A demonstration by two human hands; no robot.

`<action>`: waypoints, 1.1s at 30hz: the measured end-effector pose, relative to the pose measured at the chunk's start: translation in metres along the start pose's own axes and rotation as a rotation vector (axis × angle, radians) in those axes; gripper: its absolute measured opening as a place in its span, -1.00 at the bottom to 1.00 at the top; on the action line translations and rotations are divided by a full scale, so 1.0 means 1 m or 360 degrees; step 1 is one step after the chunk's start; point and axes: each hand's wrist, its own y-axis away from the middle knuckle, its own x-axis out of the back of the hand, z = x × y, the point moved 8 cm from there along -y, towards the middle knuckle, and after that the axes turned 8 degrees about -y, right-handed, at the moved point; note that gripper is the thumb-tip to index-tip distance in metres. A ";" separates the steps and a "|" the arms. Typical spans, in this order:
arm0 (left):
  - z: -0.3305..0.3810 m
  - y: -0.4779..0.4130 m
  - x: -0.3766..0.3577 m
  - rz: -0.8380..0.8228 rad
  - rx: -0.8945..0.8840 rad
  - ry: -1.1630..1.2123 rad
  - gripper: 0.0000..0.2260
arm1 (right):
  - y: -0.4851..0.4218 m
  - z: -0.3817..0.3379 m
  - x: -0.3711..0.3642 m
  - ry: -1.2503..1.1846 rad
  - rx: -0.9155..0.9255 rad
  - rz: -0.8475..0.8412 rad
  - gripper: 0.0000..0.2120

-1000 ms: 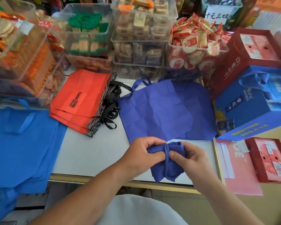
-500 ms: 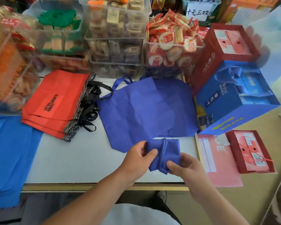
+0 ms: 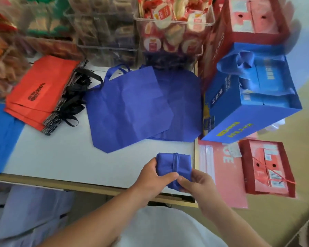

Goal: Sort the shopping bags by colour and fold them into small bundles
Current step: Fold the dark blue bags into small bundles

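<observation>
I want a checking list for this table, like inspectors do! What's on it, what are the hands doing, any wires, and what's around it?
Surface: white table with a tan front edge.
Job's things: purple bundle, folded small with a strap round it; flat purple bags behind it; orange bags stacked on the left, with black handles; blue bags at the left end.
Clutter: clear snack tubs along the back.
Hands: left hand and right hand both grip the purple bundle at its near side.
Cables: nothing seen.
Surroundings: blue gift box, red box and pink packet to the right.
</observation>
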 end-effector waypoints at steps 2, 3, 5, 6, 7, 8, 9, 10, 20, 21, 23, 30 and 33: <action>-0.021 -0.009 -0.011 -0.0074 0.0092 -0.0130 -0.64 | -0.012 0.020 0.015 0.0189 -0.0123 0.0027 -0.84; -0.032 -0.015 -0.014 -0.0067 0.0143 -0.0165 -0.66 | -0.021 0.027 0.024 0.0286 -0.0145 0.0090 -0.84; -0.050 -0.026 -0.019 0.0008 0.0284 -0.0170 -0.73 | -0.037 0.036 0.040 0.0483 -0.0120 0.0221 -0.75; -0.057 -0.031 -0.020 0.0063 0.0358 -0.0144 -0.79 | -0.043 0.040 0.044 0.0580 -0.0112 0.0258 -0.67; -0.063 -0.035 -0.021 0.0109 0.0404 -0.0138 -0.83 | -0.048 0.045 0.047 0.0672 -0.0107 0.0272 -0.61; -0.066 -0.040 -0.021 0.0146 0.0412 -0.0176 -0.82 | -0.051 0.047 0.047 0.0752 -0.0078 0.0266 -0.58; -0.070 -0.045 -0.021 0.0158 0.0405 -0.0247 -0.79 | -0.054 0.050 0.047 0.0853 -0.0011 0.0258 -0.57; -0.075 -0.049 -0.023 0.0149 0.0408 -0.0288 -0.78 | -0.055 0.048 0.044 0.0976 0.0115 0.0226 -0.56; -0.102 -0.033 0.036 0.0283 0.0431 -0.0274 -0.80 | -0.081 0.061 -0.021 0.2240 0.0695 -0.0233 -0.31; -0.100 -0.030 0.047 0.0300 0.0422 -0.0255 -0.84 | -0.082 0.063 -0.020 0.2223 0.0679 -0.0212 -0.31; -0.098 -0.028 0.065 0.0298 0.0401 -0.0190 -0.91 | -0.081 0.072 -0.012 0.2175 0.0573 -0.0180 -0.31; -0.104 -0.027 0.104 0.0183 0.0365 -0.0264 -0.93 | -0.064 0.088 0.004 0.2190 0.0341 -0.0077 -0.20; -0.105 -0.033 0.130 0.0170 0.0285 -0.0453 -0.88 | -0.049 0.092 -0.003 0.2276 0.0230 -0.0053 -0.17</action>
